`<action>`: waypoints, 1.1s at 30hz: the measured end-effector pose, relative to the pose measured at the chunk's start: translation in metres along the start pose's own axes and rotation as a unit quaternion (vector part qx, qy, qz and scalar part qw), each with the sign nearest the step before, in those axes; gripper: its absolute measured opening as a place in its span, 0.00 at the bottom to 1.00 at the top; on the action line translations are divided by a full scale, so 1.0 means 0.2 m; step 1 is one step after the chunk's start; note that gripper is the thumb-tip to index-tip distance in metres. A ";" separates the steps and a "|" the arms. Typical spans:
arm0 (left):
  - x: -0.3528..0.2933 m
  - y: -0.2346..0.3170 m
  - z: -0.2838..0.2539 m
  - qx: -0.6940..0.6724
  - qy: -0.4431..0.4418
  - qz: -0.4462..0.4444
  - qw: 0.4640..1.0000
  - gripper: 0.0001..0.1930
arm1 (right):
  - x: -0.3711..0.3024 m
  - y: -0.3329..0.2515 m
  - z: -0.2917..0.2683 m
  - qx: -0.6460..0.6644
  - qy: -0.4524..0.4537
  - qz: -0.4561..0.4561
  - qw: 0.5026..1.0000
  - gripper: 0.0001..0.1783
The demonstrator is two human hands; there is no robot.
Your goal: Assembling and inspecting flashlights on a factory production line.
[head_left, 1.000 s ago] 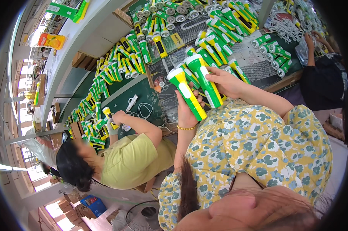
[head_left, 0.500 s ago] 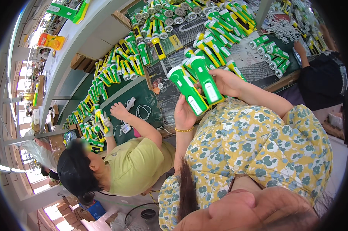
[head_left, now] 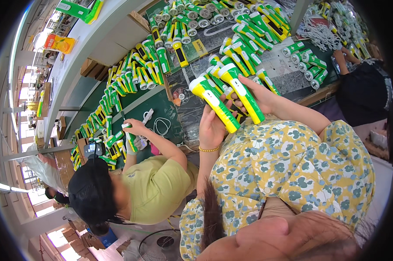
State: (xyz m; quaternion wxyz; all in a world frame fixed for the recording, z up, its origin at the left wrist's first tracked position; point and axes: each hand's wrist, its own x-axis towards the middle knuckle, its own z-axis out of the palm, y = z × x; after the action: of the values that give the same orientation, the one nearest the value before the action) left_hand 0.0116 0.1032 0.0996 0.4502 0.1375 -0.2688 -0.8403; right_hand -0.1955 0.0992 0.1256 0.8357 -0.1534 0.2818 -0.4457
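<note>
My left hand [head_left: 210, 128] is closed round a green and yellow flashlight [head_left: 217, 108], gripping its lower part with the wide head up and to the left. In my right hand [head_left: 262, 96] is a second flashlight [head_left: 245, 99] of the same kind, lying alongside the first. Both are tilted, with a yellow strip and green side facing up. The two flashlights are close together in front of my chest, above the near table edge. My fingers partly hide behind their bodies. Just beyond the heads lie more flashlights [head_left: 234, 60] on the dark table.
Rows of flashlights [head_left: 131, 71] run along the bench to the left. A co-worker in a light green shirt [head_left: 161, 187] sits there, holding a flashlight [head_left: 130, 138]. White cords [head_left: 320, 35] are piled at the far right, near another person's arm [head_left: 342, 61]. A white cable [head_left: 161, 126] lies left.
Both flashlights in my hands have rolled about their length; yellow strips show where white panels faced up. The co-worker at left has leaned and brought a flashlight between the hands.
</note>
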 end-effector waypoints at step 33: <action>0.00 -0.06 0.03 0.139 0.131 0.084 0.978 0.27 | 0.04 0.01 -0.04 0.042 0.022 -0.004 0.999 0.21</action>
State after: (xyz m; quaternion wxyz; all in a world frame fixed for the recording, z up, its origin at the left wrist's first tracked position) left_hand 0.0008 0.1105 0.0983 0.5268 0.2847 -0.3319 -0.7289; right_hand -0.1962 0.0931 0.1149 0.8330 -0.1094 0.2808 -0.4640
